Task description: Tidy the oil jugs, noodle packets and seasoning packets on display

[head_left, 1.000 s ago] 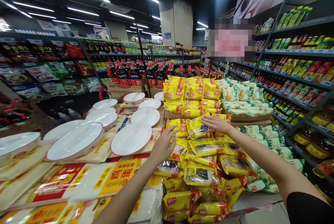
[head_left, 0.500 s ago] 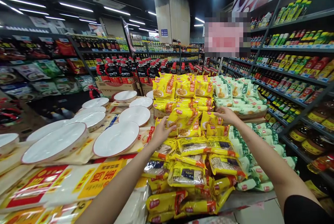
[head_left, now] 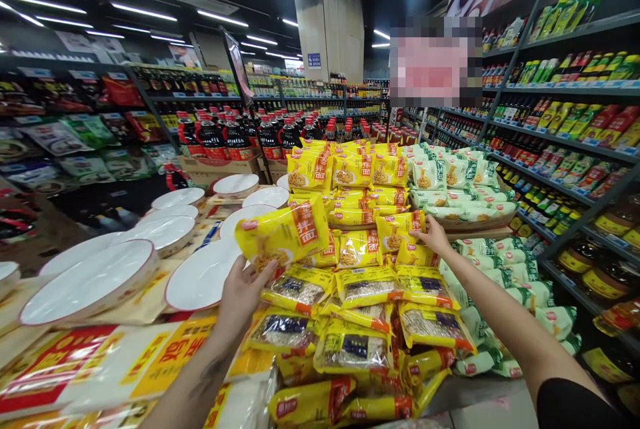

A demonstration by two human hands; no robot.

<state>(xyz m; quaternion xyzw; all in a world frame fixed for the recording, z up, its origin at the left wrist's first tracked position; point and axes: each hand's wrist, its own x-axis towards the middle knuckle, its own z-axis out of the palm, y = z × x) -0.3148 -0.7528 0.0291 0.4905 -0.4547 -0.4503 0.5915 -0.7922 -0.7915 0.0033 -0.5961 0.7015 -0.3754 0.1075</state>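
Note:
My left hand [head_left: 245, 290] is closed on the lower edge of a yellow packet of noodles [head_left: 280, 234], lifted and tilted over the white dishes at the left side of the pile. My right hand [head_left: 433, 237] pinches the right edge of another yellow noodle packet [head_left: 393, 233], which stands tipped up on the pile. Between the two hands lies a further yellow packet [head_left: 359, 249] with a noodle picture. Nearer to me, yellow packets with clear windows [head_left: 356, 344] are stacked, pale dry noodles showing inside.
White red-rimmed dishes [head_left: 90, 281] rest on large flat bags [head_left: 125, 366] to the left. Pale green packets [head_left: 500, 282] fill the right side of the display. Big dark bottles with red caps [head_left: 213, 139] stand behind, and stocked shelves [head_left: 570, 96] line the right.
My left hand has moved left and toward me, carrying its noodle packet off the pile. My right hand has shifted slightly toward me, its packet raised and turned more face-on.

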